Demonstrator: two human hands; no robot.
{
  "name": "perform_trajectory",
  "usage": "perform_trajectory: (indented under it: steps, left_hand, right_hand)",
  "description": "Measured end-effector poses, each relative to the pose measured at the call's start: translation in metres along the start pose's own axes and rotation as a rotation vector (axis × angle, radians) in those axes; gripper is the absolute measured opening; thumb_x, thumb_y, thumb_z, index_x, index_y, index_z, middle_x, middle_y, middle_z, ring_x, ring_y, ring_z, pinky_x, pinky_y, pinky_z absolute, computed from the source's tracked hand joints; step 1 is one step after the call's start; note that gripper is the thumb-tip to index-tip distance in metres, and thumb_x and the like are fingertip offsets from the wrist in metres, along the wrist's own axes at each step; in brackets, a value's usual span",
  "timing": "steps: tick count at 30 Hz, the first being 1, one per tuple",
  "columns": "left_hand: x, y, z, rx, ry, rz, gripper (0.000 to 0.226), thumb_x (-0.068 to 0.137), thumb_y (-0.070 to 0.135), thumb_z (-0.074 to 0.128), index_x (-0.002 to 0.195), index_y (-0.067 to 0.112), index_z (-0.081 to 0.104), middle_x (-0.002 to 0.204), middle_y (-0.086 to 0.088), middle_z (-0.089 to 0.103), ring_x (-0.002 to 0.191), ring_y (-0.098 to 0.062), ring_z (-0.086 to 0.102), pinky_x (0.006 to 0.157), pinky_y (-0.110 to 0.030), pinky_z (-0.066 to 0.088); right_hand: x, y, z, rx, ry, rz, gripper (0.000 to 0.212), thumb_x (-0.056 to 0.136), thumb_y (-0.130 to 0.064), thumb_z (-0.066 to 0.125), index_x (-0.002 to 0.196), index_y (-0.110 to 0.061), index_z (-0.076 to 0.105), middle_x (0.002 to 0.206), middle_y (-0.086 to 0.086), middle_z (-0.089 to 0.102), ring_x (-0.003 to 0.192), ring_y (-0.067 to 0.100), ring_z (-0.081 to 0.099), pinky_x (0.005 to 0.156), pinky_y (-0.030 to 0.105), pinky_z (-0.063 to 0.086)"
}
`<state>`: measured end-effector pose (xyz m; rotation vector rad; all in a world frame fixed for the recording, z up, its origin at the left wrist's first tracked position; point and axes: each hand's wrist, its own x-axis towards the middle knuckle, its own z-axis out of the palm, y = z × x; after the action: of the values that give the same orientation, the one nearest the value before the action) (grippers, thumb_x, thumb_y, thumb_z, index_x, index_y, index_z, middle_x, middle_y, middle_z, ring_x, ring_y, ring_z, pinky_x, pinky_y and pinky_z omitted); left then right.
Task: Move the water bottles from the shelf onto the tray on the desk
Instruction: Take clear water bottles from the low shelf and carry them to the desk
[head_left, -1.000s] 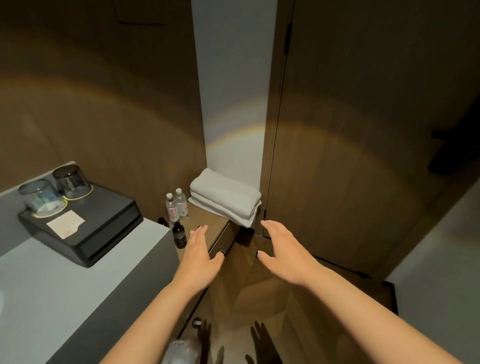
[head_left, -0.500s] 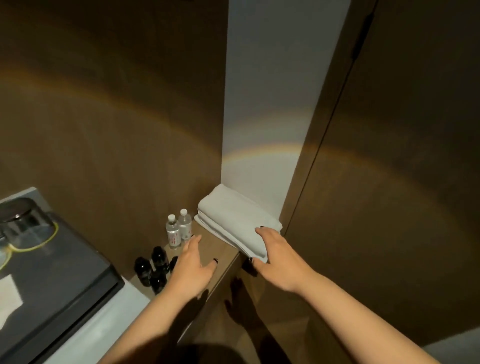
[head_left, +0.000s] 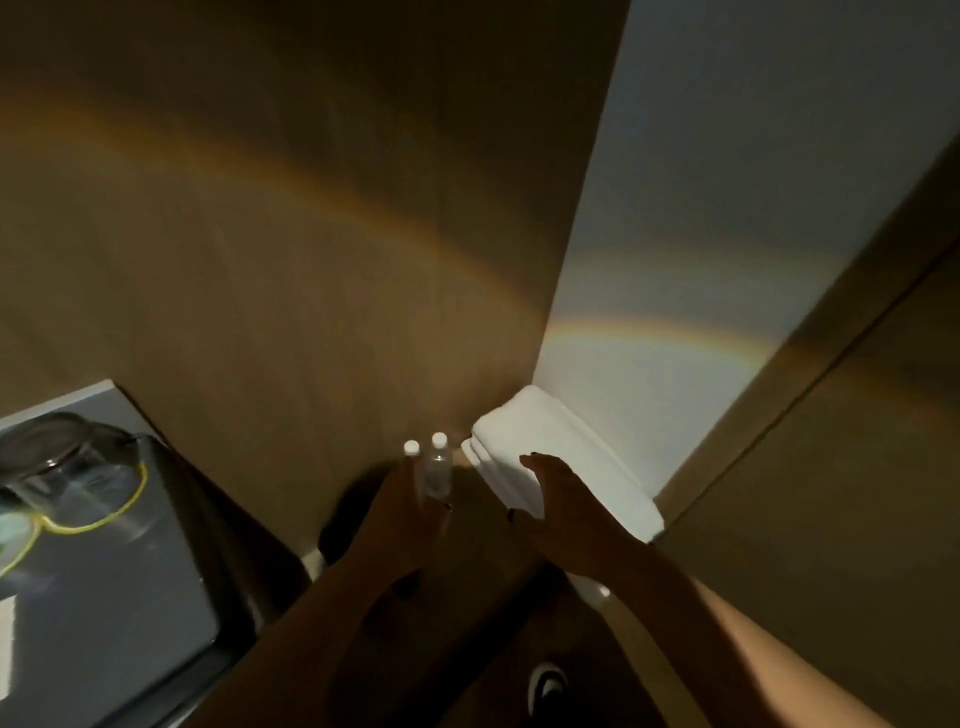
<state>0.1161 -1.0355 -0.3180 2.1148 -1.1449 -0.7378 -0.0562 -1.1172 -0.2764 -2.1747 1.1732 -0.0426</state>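
Two small clear water bottles with white caps (head_left: 439, 467) stand side by side on the low wooden shelf (head_left: 475, 525), against the wall. My left hand (head_left: 402, 512) is blurred and sits right at the left bottle, covering its body; its grip is unclear. My right hand (head_left: 558, 501) hovers to the right of the bottles with its fingers apart, holding nothing. The black tray (head_left: 171, 525) lies on the desk at the lower left.
Folded white towels (head_left: 566, 457) are stacked on the shelf under my right hand. Two upturned glasses (head_left: 67, 478) stand on the tray. Wooden walls close in the corner. A dark shape (head_left: 337, 525) sits left of my left hand.
The view has moved closer to the shelf. My left hand went forward from the shelf edge up to the bottles. My right hand stays by the towels.
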Motion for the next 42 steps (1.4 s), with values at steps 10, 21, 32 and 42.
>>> perform_trajectory:
  steps: [10, 21, 32, 42]
  left_hand:
    - [0.109, 0.015, 0.035, -0.035, 0.057, -0.272, 0.046, 0.091, 0.027, 0.056, 0.132, 0.012, 0.043, 0.128, -0.002, 0.049, 0.12, -0.025, 0.048, 0.092, -0.025, 0.038]
    - [0.192, -0.037, 0.083, -0.056, -0.009, -0.466, 0.064, 0.086, 0.016, 0.06, 0.143, 0.015, 0.03, 0.138, -0.008, 0.043, 0.129, -0.026, 0.041, 0.097, -0.025, 0.034]
    - [0.259, -0.135, 0.135, 0.021, 0.124, -0.432, 0.062, 0.091, 0.015, 0.053, 0.145, 0.035, 0.029, 0.148, -0.007, 0.029, 0.132, -0.029, 0.039, 0.108, -0.042, 0.037]
    - [0.282, -0.195, 0.172, 0.294, 0.242, -0.284, 0.039, 0.092, 0.015, 0.051, 0.131, 0.014, 0.047, 0.123, -0.011, 0.053, 0.112, -0.031, 0.051, 0.081, -0.037, 0.044]
  right_hand:
    - [0.165, 0.038, -0.031, -0.002, -0.221, -0.133, 0.061, 0.093, -0.023, 0.053, 0.146, -0.014, 0.025, 0.152, 0.007, 0.028, 0.139, 0.021, 0.029, 0.113, 0.031, 0.024]
    - [0.263, 0.067, 0.028, 0.319, -0.326, 0.121, 0.037, 0.088, -0.02, 0.062, 0.122, -0.012, 0.052, 0.127, 0.011, 0.056, 0.115, 0.027, 0.054, 0.099, 0.04, 0.044]
    - [0.319, 0.129, 0.122, 0.538, -0.269, 0.099, 0.029, 0.085, -0.003, 0.062, 0.112, -0.015, 0.055, 0.104, 0.0, 0.055, 0.099, 0.015, 0.054, 0.086, 0.023, 0.042]
    - [0.331, 0.176, 0.188, 0.415, -0.418, 0.137, 0.019, 0.093, -0.02, 0.051, 0.092, -0.038, 0.044, 0.079, -0.02, 0.048, 0.075, -0.001, 0.055, 0.061, 0.015, 0.04]
